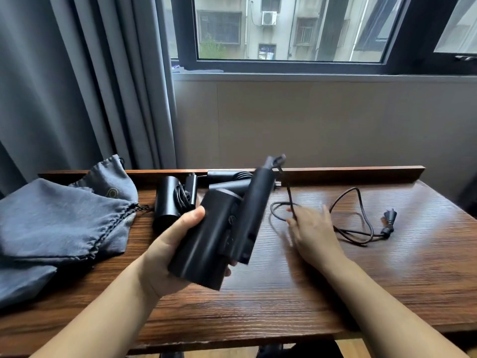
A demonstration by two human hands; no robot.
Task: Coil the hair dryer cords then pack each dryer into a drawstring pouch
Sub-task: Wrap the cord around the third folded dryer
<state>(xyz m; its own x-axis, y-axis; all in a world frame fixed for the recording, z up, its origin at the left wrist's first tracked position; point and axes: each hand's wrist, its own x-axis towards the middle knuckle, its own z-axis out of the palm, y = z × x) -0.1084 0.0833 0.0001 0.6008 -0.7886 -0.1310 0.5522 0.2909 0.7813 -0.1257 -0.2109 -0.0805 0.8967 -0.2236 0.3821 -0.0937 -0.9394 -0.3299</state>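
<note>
My left hand [171, 245] grips the barrel of a black folding hair dryer [219, 228], held above the table with its handle pointing up and away. Its dark cord [346, 229] runs from the handle tip down to the table and lies loose to the right, ending in a plug [389, 220]. My right hand [313, 232] is blurred over the cord near its loop and pinches it between thumb and fingers. A second black dryer [167, 200] with its cord bundled lies behind. Grey drawstring pouches [59, 223] lie at the left.
The wooden table [284, 301] has a raised back ledge [348, 171] against the wall under a window. Grey curtains [77, 86] hang at the left. A further dark dryer part [227, 177] lies by the ledge behind the held dryer.
</note>
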